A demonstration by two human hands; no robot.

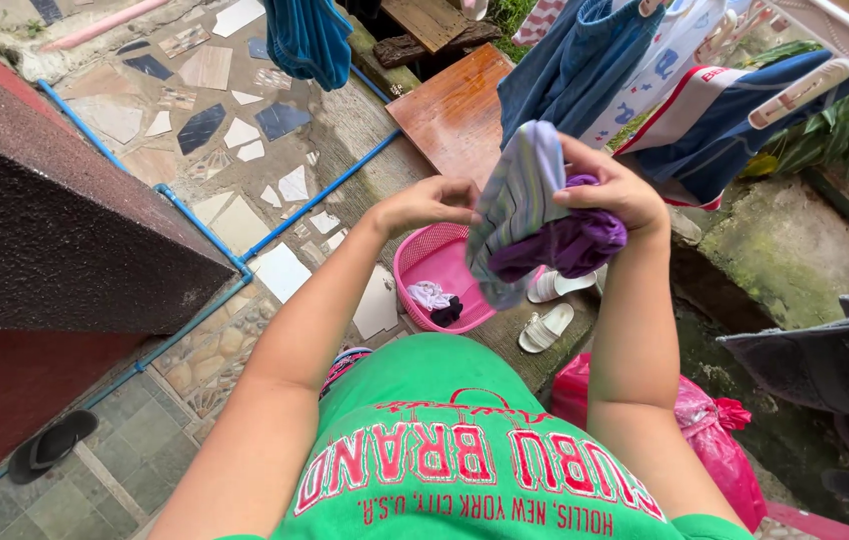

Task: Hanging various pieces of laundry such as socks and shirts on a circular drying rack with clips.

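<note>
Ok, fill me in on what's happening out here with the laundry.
A person in a green shirt stands outdoors, holding a bunched purple garment and a striped cloth up at chest height. The right hand grips the bundle from above; the left hand pinches its edge. Below, a pink laundry basket on the paved ground holds a few small pieces. Other clothes already hang on a rack ahead. White sandals lie beside the basket.

**Head-worn camera, single view looking steeply down**

The camera sits at the person's head, facing down and forward over the green printed shirt (445,450), close to both raised forearms. The pink plastic laundry basket (425,262) lies far below on the mosaic stone paving (215,130).
</note>
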